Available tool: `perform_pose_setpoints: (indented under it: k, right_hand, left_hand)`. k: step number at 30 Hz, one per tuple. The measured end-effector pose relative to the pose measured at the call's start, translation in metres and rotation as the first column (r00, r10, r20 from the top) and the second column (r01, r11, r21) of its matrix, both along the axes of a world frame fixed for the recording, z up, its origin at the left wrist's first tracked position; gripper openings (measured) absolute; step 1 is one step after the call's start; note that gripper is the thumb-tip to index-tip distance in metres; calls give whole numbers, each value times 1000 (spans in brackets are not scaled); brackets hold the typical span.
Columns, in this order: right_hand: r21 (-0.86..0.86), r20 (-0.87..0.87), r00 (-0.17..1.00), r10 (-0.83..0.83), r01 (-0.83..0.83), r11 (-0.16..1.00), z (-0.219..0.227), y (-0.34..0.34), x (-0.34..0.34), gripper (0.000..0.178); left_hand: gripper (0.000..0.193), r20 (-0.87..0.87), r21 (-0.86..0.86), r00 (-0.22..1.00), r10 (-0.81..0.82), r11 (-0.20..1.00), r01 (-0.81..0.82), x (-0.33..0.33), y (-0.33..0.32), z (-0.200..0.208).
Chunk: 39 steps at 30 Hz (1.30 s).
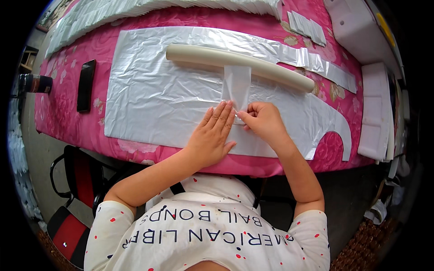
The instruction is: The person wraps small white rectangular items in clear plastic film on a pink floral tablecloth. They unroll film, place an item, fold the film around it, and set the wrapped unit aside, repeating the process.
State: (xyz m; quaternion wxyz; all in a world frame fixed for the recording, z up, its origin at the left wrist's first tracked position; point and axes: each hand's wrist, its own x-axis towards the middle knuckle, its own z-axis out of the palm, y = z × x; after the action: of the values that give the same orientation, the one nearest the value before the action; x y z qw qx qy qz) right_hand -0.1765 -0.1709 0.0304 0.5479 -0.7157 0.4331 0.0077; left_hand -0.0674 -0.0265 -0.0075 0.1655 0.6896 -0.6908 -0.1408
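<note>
A large silvery-white plastic sheet [144,86] with a curved outline lies wrinkled on the table. On it, a narrow translucent plastic strip [237,81] reaches from the cream roll [239,63] down to my hands. My left hand [212,131] rests flat on the sheet, fingers stretched out, its fingertips by the strip's left edge. With thumb and forefinger together, my right hand [263,121] pinches the near end of the strip. The exact bit between those fingers is partly hidden.
A pink flowered cloth [149,153] covers the table. Stacked white folded sheets [149,7] line the far edge, with a smaller bundle [306,28] at far right. A black phone [86,86] and a dark jar [36,83] are at left. White foam boxes [374,108] stand right; red-black chairs [83,176] lower left.
</note>
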Motion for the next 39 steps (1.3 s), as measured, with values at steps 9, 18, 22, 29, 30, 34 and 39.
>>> perform_pose_setpoints:
  k: [9,18,22,29,30,34,39]
  right_hand:
    - [-917,-44,831,554,-253,307,-27,-3,-18,50]
    - [-783,83,761,643,-349,514,-20,-34,-5,44]
    - [-832,137,722,679,-288,474,-27,-25,-13,38]
    - [-845,210,689,693,-228,483,-29,25,-35,30]
    - [-828,204,713,671,-240,507,-27,26,-37,30]
    - [-705,290,816,500,-171,688,-26,26,-38,23]
    - [-154,131,990,46,-25,988,-11,18,-19,25]
  left_hand:
    - [64,-45,-135,998,53,989,-58,9,-10,5]
    - [40,162,-334,986,35,943,21,24,-28,0]
    - [38,31,-336,989,-148,930,149,33,-11,4]
    - [46,-14,-298,981,-195,937,182,25,32,5]
    - [47,-23,-298,981,-193,938,178,25,32,6]
    - [44,-179,-175,983,-50,984,18,23,23,15]
    - [50,-488,218,789,374,927,-304,30,-5,25]
